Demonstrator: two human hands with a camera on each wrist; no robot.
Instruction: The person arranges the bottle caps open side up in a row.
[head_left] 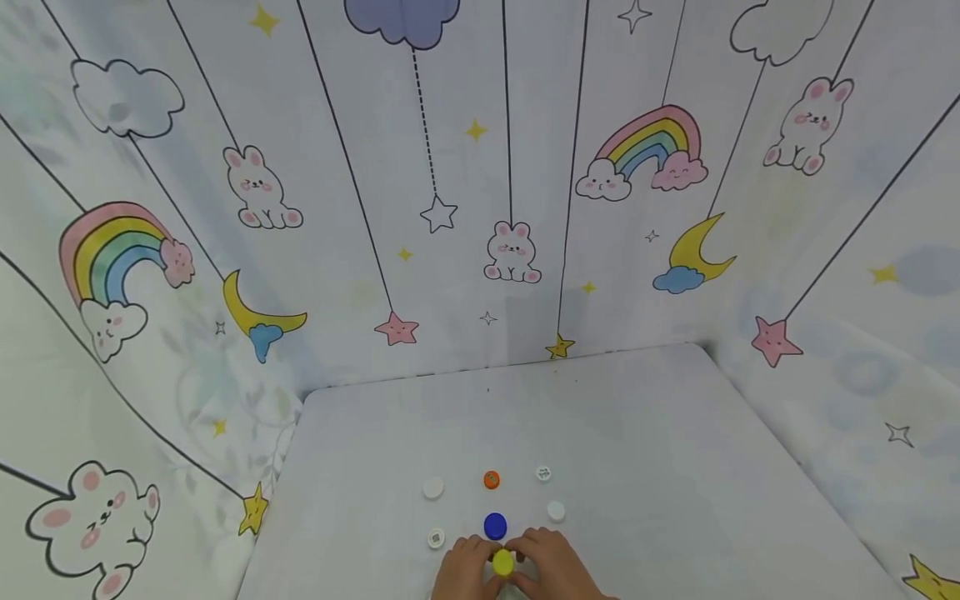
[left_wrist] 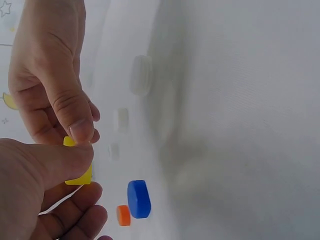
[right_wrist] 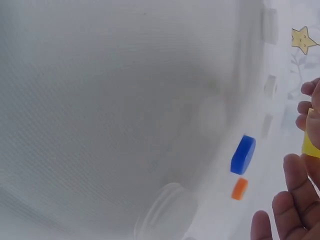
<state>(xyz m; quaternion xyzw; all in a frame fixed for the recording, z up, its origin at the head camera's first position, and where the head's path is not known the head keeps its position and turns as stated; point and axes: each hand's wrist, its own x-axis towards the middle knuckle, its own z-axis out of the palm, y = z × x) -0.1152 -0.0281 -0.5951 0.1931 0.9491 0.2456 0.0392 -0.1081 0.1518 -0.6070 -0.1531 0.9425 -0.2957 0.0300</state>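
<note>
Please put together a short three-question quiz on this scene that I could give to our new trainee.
1. Multiple choice: what do the left hand and right hand hold between them? (a) a green square wooden block; (b) a yellow round plastic-looking cap; (c) a red woollen ball.
2. True or false: in the head view, the blue round plastic-looking cap lies nearer the hands than the orange round plastic-looking cap.
3. Fill in the colour: those last two caps lie on a flat ____ tabletop.

Key: 1 b; 2 true; 3 white.
</note>
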